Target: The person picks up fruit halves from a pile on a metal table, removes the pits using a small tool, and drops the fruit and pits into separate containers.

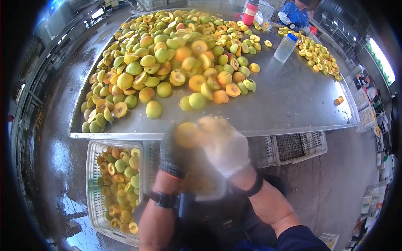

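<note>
At the near edge of the metal table, both my gloved hands are close together and smeared by motion. My left hand, in a dark grey glove, is closed round a yellow peach. Beside it, my right hand wears a white glove. Its fingers are curled in against the peach; what they hold is too blurred to make out. Beyond my hands spreads a large heap of yellow-green peaches, many of them cut in half, with some pits showing.
Below the table edge stands a white crate of peach halves, with another crate to the right. On the table are a blue-capped bottle, a red bottle and a second heap. A co-worker in blue is at the far side.
</note>
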A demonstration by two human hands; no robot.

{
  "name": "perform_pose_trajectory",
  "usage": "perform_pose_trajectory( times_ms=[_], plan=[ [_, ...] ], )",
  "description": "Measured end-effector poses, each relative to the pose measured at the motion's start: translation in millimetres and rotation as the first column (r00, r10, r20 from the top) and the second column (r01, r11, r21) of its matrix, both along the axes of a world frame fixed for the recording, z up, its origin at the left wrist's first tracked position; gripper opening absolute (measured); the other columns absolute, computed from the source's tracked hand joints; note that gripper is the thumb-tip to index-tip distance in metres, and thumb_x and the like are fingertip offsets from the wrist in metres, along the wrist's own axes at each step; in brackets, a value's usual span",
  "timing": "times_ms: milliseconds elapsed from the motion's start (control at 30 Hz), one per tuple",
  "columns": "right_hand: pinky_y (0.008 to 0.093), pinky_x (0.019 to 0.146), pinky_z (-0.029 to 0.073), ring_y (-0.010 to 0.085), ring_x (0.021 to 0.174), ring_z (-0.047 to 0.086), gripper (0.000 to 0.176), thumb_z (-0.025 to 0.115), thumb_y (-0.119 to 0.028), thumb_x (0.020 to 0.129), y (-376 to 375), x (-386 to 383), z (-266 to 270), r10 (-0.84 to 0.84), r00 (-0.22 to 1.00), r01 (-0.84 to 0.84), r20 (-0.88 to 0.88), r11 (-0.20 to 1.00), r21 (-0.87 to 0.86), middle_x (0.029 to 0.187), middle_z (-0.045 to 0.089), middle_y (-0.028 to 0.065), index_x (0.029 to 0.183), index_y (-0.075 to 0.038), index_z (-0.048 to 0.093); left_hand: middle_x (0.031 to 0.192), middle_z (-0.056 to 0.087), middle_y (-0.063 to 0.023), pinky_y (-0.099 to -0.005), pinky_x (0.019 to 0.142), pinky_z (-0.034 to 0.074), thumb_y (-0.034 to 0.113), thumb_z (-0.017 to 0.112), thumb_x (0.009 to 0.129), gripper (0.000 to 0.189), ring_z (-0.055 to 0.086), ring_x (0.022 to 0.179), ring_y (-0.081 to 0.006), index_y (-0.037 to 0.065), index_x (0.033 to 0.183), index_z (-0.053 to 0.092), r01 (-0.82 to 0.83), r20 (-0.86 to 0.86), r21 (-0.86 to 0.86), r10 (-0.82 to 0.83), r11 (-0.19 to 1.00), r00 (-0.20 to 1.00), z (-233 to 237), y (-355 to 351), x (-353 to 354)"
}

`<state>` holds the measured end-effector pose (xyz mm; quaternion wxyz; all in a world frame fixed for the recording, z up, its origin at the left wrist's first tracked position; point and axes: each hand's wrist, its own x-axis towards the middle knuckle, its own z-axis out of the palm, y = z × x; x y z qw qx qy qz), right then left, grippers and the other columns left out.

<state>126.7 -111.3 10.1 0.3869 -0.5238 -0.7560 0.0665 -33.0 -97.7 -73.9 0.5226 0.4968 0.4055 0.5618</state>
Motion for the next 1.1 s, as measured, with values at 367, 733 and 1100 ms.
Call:
perform_pose_trajectory(
  times_ms=[367,733,1100],
  plan=[
    [0.0506,0.074,0.054,0.0436,0.086,0.069,0.025,0.061,-0.022,0.102,-10.9,-1.1,-0.4,0.258,0.928,-0.332,-0.269,0.9,-0.283,0.091,0.069,0.0222,0.122,-0.007,0.058,0.134,0.062,-0.0236,-0.0508,0.107,0.049,0.063,0.044,0.104,0.074,0.062,0.123,-0.0369,-0.004,0.133,0.052,0.048,0.68,-0.231,0.126,0.972,0.722,20.3,7.7,-3.7],
    [0.0511,0.058,0.051,0.0409,0.066,0.065,0.015,0.059,-0.022,0.102,-19.1,-32.6,4.7,0.094,0.994,-0.086,0.049,0.985,-0.148,0.076,0.066,0.0165,0.109,-0.009,0.061,0.118,0.067,-0.0158,-0.0464,0.096,0.057,0.066,0.043,0.103,0.069,0.068,0.107,-0.0322,0.007,0.136,0.055,-0.151,0.491,-0.19,0.227,0.97,0.841,44.3,-7.4,9.5],
    [0.0518,0.058,0.054,0.0415,0.062,0.067,0.028,0.056,-0.033,0.102,-27.1,-59.0,-1.4,0.019,0.988,0.024,0.152,0.961,-0.277,0.069,0.066,0.0198,0.099,-0.006,0.059,0.116,0.067,-0.0142,-0.0426,0.094,0.057,0.049,0.046,0.107,0.052,0.067,0.106,-0.0284,0.005,0.131,0.057,-0.276,0.383,-0.143,0.31,0.951,0.87,30.5,-9.8,-0.2]
  ],
)
